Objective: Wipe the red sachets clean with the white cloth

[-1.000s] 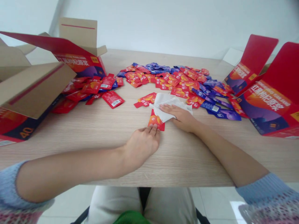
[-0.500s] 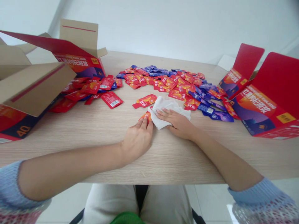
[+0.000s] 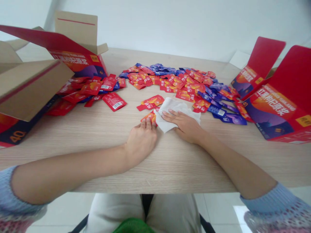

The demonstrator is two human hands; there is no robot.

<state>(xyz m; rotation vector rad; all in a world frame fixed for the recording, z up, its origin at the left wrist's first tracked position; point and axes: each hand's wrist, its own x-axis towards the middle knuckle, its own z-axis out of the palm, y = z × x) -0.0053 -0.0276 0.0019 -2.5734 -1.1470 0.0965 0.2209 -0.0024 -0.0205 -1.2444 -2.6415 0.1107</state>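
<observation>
My left hand (image 3: 143, 139), fingers pressed together, holds down the near edge of a red and orange sachet (image 3: 148, 117) on the table. My right hand (image 3: 184, 125) presses a crumpled white tissue (image 3: 170, 106) against the right end of that sachet, its fingers spread over the tissue and its thumb mostly hidden. Part of the sachet lies under the tissue and my left fingertips. Just beyond it another red sachet (image 3: 152, 102) lies flat. A wide heap of red sachets (image 3: 178, 81) and purple sachets (image 3: 228, 117) curves behind my hands.
On the left, open red cartons (image 3: 75, 63) with raised brown flaps stand beside a second pile of red sachets (image 3: 91, 87). More open red cartons (image 3: 274, 106) stand at the right. A white wall (image 3: 170, 29) rises behind the wooden table (image 3: 102, 136).
The view has shifted slightly. Both hands stay at the sachet, the tissue still under my right hand; a little more of the sachet shows past my left fingertips.
</observation>
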